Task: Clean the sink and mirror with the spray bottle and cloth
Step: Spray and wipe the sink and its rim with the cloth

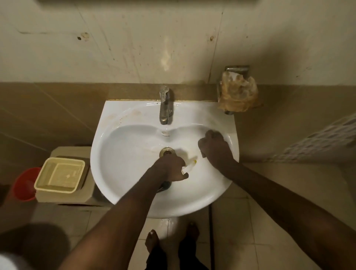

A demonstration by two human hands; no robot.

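Note:
A white wash basin (123,169) fills the middle of the view, with a metal tap (164,106) at its back and a brass drain (167,151) in the bowl. My left hand (169,167) is over the bowl just in front of the drain, closed around a spray bottle (189,166) whose white nozzle with a yellow tip points right. My right hand (213,146) is fisted on a white cloth (225,137), pressed against the bowl's right inner wall. The cloth is mostly hidden under the hand. A dark strip at the top edge may be the mirror frame (146,1).
A soap holder stuffed with a crumpled plastic bag (238,92) hangs on the wall right of the tap. Left of the sink a cream plastic basket (59,175) rests on a box, with a red bucket (25,185) beside it. My bare feet (152,240) stand on the tiled floor.

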